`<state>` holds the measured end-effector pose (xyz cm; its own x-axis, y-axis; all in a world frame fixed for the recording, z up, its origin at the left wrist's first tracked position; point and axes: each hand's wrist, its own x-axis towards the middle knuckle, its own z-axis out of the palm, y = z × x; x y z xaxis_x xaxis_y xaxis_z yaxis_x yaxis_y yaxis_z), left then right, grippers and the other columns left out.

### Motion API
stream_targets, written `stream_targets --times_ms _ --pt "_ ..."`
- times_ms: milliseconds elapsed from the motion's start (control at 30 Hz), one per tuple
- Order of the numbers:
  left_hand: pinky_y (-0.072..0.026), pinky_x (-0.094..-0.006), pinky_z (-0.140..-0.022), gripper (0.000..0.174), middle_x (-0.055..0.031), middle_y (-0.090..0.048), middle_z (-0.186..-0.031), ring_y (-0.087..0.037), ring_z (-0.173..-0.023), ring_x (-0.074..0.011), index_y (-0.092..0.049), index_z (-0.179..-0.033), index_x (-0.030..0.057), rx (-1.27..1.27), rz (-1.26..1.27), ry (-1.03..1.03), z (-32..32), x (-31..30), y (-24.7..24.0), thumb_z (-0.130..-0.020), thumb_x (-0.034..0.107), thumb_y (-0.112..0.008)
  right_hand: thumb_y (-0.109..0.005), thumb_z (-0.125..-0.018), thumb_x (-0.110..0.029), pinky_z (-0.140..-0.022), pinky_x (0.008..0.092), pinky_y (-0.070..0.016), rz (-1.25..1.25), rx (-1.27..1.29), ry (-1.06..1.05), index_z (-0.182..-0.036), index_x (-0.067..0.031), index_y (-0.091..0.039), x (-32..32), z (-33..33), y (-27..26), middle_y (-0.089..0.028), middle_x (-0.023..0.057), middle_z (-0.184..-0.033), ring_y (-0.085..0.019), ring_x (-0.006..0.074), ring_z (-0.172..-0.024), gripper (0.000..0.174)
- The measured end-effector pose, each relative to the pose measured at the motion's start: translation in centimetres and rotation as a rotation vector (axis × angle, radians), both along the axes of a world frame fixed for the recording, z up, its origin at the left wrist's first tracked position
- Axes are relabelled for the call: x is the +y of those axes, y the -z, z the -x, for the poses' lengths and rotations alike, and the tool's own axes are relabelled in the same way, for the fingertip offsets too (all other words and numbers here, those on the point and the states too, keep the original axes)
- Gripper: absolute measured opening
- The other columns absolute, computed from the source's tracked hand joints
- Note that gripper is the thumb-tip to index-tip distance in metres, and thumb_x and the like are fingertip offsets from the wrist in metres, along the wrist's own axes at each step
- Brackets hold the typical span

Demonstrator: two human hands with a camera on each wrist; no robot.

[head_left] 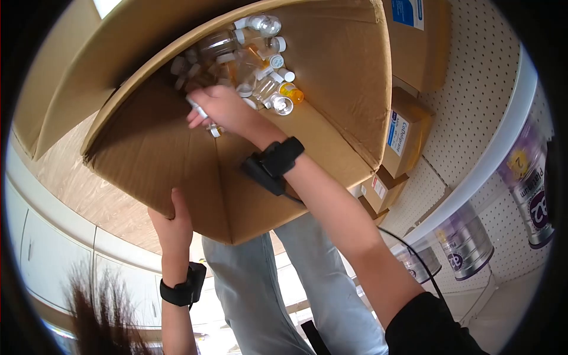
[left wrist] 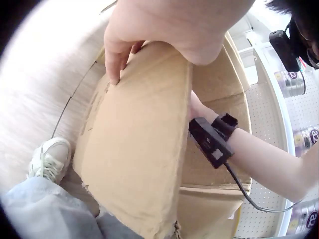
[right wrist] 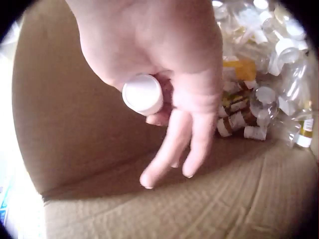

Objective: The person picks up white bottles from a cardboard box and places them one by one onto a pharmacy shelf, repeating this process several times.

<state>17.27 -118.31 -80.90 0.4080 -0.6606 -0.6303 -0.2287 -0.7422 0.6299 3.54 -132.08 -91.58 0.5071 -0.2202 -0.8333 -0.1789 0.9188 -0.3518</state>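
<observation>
A large open cardboard box (head_left: 177, 160) is tilted toward me. My left hand (head_left: 173, 228) grips its lower flap (left wrist: 144, 139), fingers curled over the edge (left wrist: 117, 55). Inside the box, my right hand (head_left: 219, 109) holds a small bottle with a white cap (right wrist: 143, 94) between thumb and curled fingers, while two fingers (right wrist: 172, 149) point down at the box floor. A pile of small clear, amber and orange bottles (head_left: 260, 65) lies in the far corner, just beyond that hand (right wrist: 269, 84).
To the right is a white pegboard shelf with purple cans (head_left: 464, 242) and small cardboard cartons (head_left: 405, 133). Wood-look floor (head_left: 77, 177) lies below the box. A white shoe (left wrist: 50, 157) and jeans (head_left: 254, 290) are underneath.
</observation>
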Motion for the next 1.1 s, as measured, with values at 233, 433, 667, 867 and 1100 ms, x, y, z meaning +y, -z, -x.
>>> stream_targets --times_ms 233,433,667,867,1100 --pt "-0.0416 -0.0311 -0.076 0.016 -0.0140 -0.057 -0.091 -0.055 -0.085 -0.0219 -0.052 -0.095 -0.0066 0.030 -0.042 -0.042 0.1 0.6 0.2 -0.085 0.003 -0.047 -0.053 -0.082 -0.019 -0.079 0.0398 -0.0496 0.443 1.130 -0.661 -0.117 0.0063 -0.043 -0.5 7.3 5.1 -0.059 0.0245 -0.105 -0.060 0.0360 -0.093 0.045" --pt "-0.0422 -0.0325 -0.077 0.017 -0.0151 -0.058 -0.092 -0.056 -0.086 -0.0229 -0.053 -0.097 -0.0069 0.036 -0.016 -0.001 0.0 0.5 0.3 -0.084 0.003 -0.047 -0.051 -0.078 -0.016 -0.085 0.0363 -0.0470 0.506 0.680 -1.045 -0.102 -0.0006 -0.062 2.0 5.3 9.8 -0.061 0.0193 -0.106 -0.058 0.0324 -0.102 0.030" --pt "-0.0419 -0.0324 -0.079 0.018 -0.0154 -0.058 -0.094 -0.055 -0.087 -0.0234 -0.052 -0.098 -0.0076 0.055 -0.040 0.051 -0.6 0.7 0.4 -0.085 0.003 -0.047 -0.051 -0.074 -0.012 -0.079 0.0426 -0.0480 0.593 0.641 -0.817 -0.091 0.0011 -0.062 5.8 2.3 8.6 -0.062 0.0201 -0.094 -0.060 0.0365 -0.088 0.024" --pt "-0.0413 -0.0314 -0.079 0.018 -0.0133 -0.057 -0.095 -0.054 -0.089 -0.0213 -0.052 -0.099 -0.0060 0.090 -0.033 0.023 -0.4 1.2 0.5 -0.085 0.003 -0.046 -0.052 -0.079 -0.017 -0.075 0.0403 -0.0509 0.604 1.039 -0.933 -0.094 -0.0026 -0.065 -3.7 8.1 8.4 -0.064 0.0167 -0.097 -0.063 0.0326 -0.091 0.025" --pt "-0.0407 -0.0305 -0.081 0.018 -0.0124 -0.056 -0.098 -0.053 -0.091 -0.0207 -0.052 -0.101 -0.0055 0.093 -0.078 0.003 -0.2 0.5 0.1 -0.086 0.003 -0.048 -0.052 -0.081 -0.014 -0.087 0.0396 -0.0466 0.480 0.912 -1.245 -0.113 -0.0090 -0.058 -2.5 10.5 12.8 -0.056 0.0168 -0.118 -0.055 0.0308 -0.108 0.034"
